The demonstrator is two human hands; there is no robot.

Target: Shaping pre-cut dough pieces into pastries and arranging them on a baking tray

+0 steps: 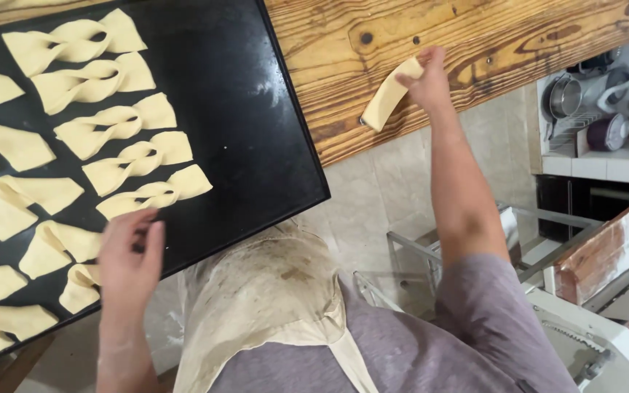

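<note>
left hand (131,251) spread, right hand (425,78) pinching

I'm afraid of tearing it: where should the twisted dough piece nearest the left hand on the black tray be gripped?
Probably by the twisted dough piece's two flat, wide ends, coming from above beside the left hand. Its narrow knotted middle looks weakest.
</note>
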